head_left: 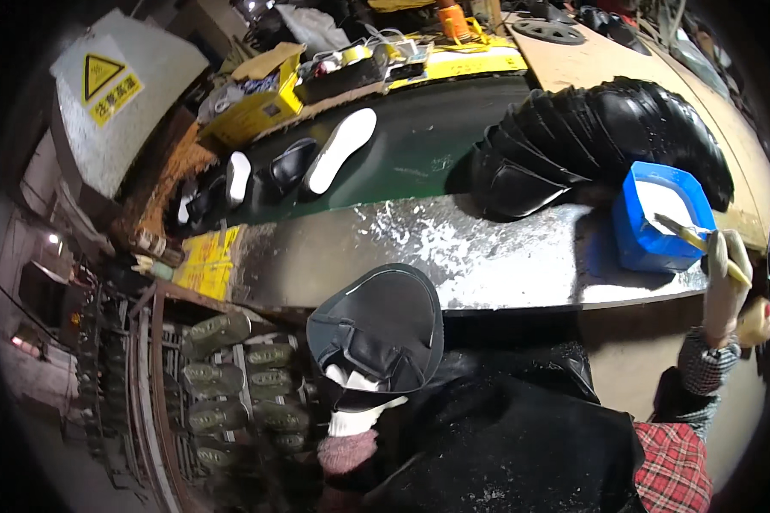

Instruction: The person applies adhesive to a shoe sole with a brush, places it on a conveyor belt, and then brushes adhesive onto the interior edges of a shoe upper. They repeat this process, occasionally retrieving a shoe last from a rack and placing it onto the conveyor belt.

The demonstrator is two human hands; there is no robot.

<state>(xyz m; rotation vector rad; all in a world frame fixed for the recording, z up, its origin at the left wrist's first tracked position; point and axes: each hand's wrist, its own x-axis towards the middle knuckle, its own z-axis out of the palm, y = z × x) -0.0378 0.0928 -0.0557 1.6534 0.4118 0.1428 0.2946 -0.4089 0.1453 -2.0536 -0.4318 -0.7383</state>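
My left hand (356, 419), in a white glove, is closed on a black shoe upper (393, 312). It holds the upper over my lap, just off the bench's near edge, with its dark grey inner side facing up. White glove fingertips show inside the upper's opening. At the right, my gloved right hand (725, 286) grips a brush (683, 232) by its yellowish handle. The brush's head end reaches over the rim of a blue tub (642, 244) with white paste or glue (666, 203) in it.
A fanned stack of black shoe uppers (599, 128) lies behind the tub. White-soled shoes (342, 152) lie on a green belt (411, 141). White smears mark the metal bench edge (316, 256). A rack of olive-green shoes (214, 376) stands lower left, below a yellow box (257, 115).
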